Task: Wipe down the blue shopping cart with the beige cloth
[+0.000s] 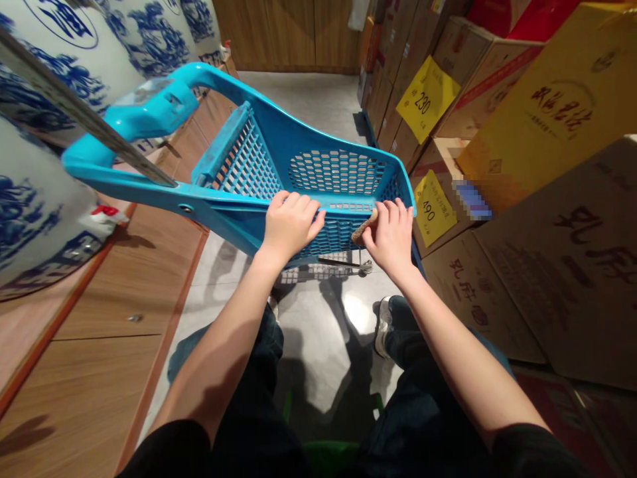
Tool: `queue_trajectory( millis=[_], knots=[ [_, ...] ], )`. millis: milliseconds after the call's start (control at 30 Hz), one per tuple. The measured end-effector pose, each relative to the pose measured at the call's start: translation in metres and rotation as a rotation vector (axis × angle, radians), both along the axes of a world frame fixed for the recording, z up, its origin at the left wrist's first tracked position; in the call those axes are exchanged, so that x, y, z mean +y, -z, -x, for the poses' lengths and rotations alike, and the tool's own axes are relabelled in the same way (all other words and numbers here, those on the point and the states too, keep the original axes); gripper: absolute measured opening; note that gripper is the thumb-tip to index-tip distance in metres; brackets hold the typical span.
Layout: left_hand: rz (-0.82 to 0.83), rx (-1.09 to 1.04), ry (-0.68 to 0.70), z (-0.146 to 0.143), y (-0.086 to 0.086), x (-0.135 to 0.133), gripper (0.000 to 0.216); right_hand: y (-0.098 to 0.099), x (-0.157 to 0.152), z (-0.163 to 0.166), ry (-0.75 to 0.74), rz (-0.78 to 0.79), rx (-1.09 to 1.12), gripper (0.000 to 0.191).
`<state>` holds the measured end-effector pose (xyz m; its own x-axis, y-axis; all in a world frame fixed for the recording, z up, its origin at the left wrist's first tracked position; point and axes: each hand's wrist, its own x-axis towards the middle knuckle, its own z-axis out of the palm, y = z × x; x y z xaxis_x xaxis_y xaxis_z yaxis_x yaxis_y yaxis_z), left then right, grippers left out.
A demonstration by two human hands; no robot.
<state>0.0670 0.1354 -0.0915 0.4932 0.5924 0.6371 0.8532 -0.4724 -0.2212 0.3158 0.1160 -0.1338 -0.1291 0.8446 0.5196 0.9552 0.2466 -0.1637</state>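
Note:
A blue plastic shopping cart stands crosswise in front of me, its handle towards the upper left. My left hand is closed over the near rim of the basket, fingers on top and thumb to the right. Further right along that rim, the fingers of my right hand curl over the edge near the corner. A tan, rough-textured piece is pinched at its thumb and lies against the basket's outer side; its kind is unclear. The basket's mesh floor and walls show nothing lying inside.
Large blue-and-white porcelain jars line a wooden cabinet on the left. Stacked cartons with yellow price signs rise close on the right. A grey pole crosses in front of the cart handle. My knees flank the grey floor.

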Motion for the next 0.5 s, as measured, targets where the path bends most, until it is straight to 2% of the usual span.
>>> queue_trajectory(
  millis=[133,233,400,500],
  knots=[
    [0.011,-0.03,-0.011,-0.001,0.003,0.001,0.028,-0.002,-0.008,0.017,-0.139,0.015,-0.053,0.064],
    [0.052,-0.079,-0.009,-0.001,0.005,0.002,0.025,-0.005,-0.003,0.007,-0.196,0.036,-0.069,0.064],
    [0.104,-0.129,-0.011,-0.001,0.007,0.003,0.024,-0.002,0.014,-0.021,-0.089,0.038,0.009,0.06],
    [0.118,-0.133,-0.017,-0.001,0.007,0.003,0.025,0.003,0.013,-0.015,-0.046,0.014,0.027,0.061]
  ],
)
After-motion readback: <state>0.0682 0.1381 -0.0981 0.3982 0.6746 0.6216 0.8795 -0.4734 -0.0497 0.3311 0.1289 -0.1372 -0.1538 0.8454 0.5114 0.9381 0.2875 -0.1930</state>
